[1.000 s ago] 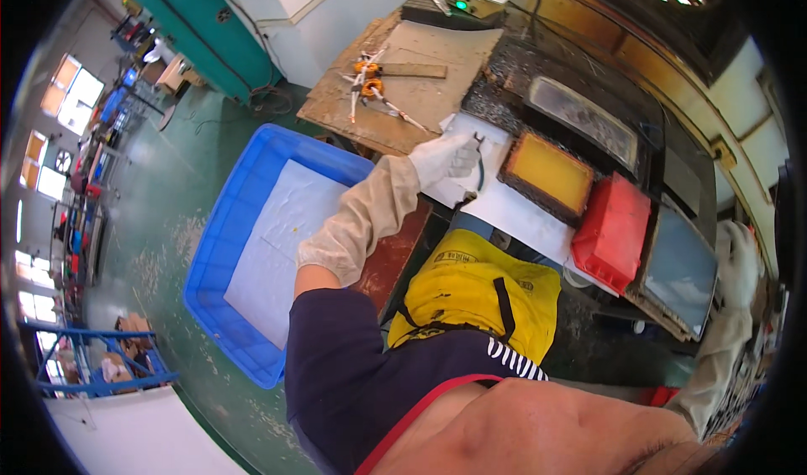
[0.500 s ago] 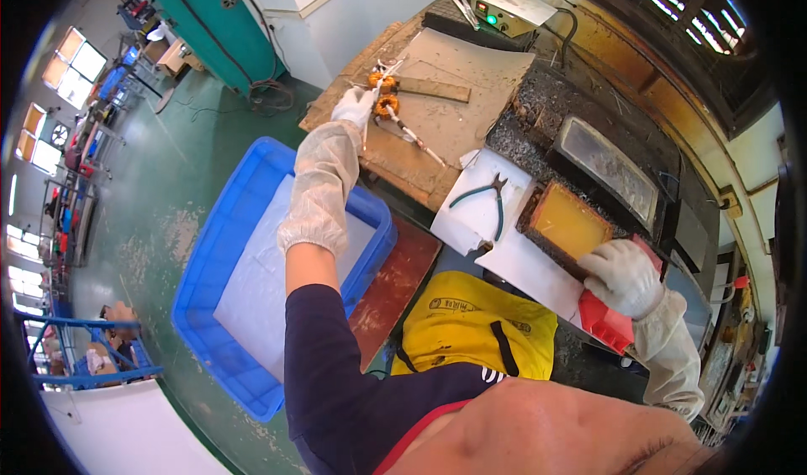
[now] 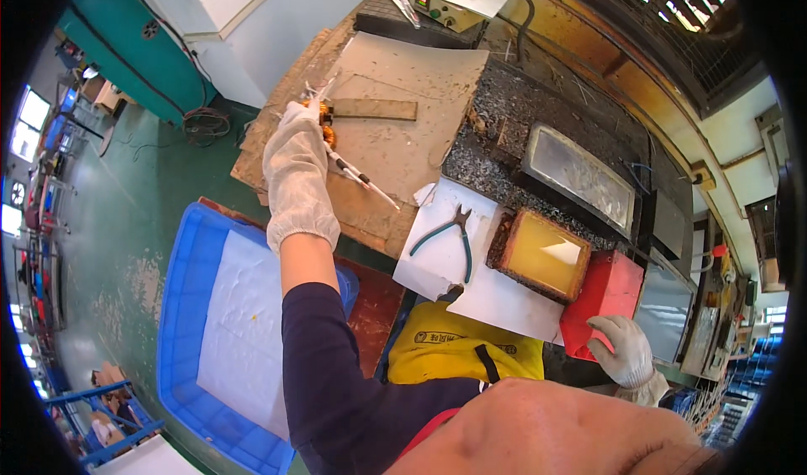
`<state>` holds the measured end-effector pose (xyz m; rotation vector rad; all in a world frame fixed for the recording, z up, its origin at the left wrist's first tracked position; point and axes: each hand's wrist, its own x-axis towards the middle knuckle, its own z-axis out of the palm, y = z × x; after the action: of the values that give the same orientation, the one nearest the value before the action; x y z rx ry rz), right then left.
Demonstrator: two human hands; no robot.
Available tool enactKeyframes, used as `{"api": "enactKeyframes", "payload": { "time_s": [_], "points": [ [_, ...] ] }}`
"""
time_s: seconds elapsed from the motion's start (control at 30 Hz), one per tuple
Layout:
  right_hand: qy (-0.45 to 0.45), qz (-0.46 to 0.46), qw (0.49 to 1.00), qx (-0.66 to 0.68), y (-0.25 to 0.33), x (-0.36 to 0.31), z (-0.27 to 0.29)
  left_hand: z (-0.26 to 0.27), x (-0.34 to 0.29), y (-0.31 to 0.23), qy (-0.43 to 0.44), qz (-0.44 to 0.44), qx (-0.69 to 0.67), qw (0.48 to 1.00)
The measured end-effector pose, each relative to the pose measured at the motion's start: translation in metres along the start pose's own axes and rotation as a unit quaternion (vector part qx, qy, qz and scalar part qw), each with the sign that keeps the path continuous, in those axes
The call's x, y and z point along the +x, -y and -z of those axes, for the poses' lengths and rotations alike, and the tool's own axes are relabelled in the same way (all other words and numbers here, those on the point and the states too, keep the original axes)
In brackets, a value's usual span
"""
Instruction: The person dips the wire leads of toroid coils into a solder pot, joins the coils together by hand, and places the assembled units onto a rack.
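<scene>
My left hand, gloved in white with a pale sleeve cover, reaches to the far-left side of the worktable. It is at a pair of orange wire-wound coils with white and black-marked leads; its fingers are mostly hidden. A flat wooden strip lies just right of the coils. On the right, my gloved right hand has its fingers apart and curved at the near edge of a red box. Left of that box is a rectangular tray of shiny amber material with a crusted dark rim.
Green-handled cutters lie on white sheet. Beyond the amber tray is a metal-framed rectangular basin. A control box stands at the back. A blue bin is at lower left, and a yellow cloth hangs near me.
The view has shifted, so the table appears further left. My right hand has drawn back from beside the amber tray to the red box's near edge, uncovering more of the box. My left hand stays at the coils.
</scene>
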<state>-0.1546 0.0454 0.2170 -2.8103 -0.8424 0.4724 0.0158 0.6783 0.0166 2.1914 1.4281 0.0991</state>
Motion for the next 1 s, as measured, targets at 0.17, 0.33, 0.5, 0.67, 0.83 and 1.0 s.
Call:
{"api": "enactKeyframes", "payload": {
  "time_s": [0.17, 0.33, 0.5, 0.67, 0.83, 1.0],
  "points": [
    [-0.036, -0.062, 0.997, 0.026, -0.012, -0.029, -0.012, -0.006, -0.003, -0.008, 0.014, 0.035, -0.017, 0.999],
    [-0.039, -0.061, 0.997, 0.03, -0.003, -0.035, -0.003, -0.014, -0.019, -0.019, -0.087, 0.002, -0.082, 0.993],
    [-0.074, -0.009, 0.997, -0.015, -0.001, -0.036, 0.0, 0.012, -0.074, -0.046, -0.144, -0.231, -0.168, 0.948],
    [-0.101, 0.051, 0.993, -0.031, 0.005, -0.046, -0.007, 0.056, -0.201, -0.075, -0.037, -0.443, -0.185, 0.877],
    [-0.127, 0.062, 0.99, -0.017, -0.001, -0.075, -0.024, 0.031, -0.332, -0.084, 0.11, -0.578, -0.247, 0.77],
    [-0.141, 0.03, 0.989, 0.013, -0.014, -0.12, -0.041, -0.022, -0.453, -0.098, 0.216, -0.699, -0.248, 0.635]
  ]
}}
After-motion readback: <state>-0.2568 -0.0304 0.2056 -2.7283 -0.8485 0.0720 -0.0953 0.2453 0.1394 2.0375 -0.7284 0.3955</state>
